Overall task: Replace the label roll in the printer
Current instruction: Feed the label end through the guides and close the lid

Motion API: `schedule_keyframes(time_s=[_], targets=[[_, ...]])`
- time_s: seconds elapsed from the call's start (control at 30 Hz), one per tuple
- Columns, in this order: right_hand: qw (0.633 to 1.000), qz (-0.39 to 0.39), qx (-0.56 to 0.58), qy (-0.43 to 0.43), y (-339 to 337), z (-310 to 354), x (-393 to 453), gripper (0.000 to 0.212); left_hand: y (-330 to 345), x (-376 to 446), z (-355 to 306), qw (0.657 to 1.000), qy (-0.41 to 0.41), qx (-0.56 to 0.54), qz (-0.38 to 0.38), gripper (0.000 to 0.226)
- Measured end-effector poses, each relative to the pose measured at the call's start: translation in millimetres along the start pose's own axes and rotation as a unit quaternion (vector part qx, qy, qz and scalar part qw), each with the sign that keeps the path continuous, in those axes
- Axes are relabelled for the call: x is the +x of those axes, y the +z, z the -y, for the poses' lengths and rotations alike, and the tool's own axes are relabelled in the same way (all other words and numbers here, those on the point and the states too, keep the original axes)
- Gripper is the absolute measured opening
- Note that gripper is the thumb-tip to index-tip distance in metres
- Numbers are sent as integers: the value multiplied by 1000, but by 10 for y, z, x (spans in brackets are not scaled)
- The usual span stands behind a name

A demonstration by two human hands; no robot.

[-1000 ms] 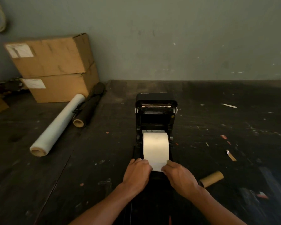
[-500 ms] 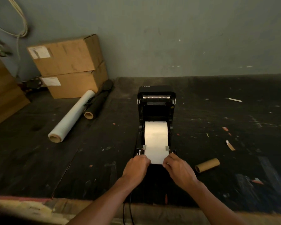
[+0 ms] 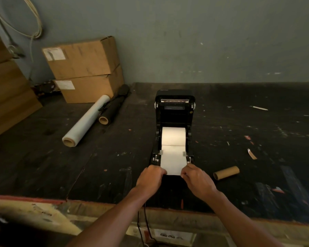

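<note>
Both forearms bare, no sleeves, left grip [image 3: 151, 177] and right grip [image 3: 196, 180] ungloved.

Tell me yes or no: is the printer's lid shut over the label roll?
No. The printer's lid stands open at the back, leaving the white label roll exposed while both hands pull its free end forward.

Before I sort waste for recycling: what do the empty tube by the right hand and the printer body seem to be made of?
Empty tube: likely cardboard; matte brown, hollow end. Printer body: probably black moulded plastic with a dull sheen, though the light is dim.
</note>
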State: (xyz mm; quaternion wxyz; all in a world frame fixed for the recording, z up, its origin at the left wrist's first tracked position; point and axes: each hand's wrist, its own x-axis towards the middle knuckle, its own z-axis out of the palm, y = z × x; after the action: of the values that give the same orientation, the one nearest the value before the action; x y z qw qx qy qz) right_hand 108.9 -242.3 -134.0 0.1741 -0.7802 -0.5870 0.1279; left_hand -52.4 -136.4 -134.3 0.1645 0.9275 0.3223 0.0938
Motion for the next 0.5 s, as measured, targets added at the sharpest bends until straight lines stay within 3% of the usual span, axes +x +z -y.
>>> schedule_keyframes(time_s=[0.5], targets=[[1000, 24, 3, -4, 2, 62, -151, 13, 28, -61, 67, 998, 30, 30, 48, 32]])
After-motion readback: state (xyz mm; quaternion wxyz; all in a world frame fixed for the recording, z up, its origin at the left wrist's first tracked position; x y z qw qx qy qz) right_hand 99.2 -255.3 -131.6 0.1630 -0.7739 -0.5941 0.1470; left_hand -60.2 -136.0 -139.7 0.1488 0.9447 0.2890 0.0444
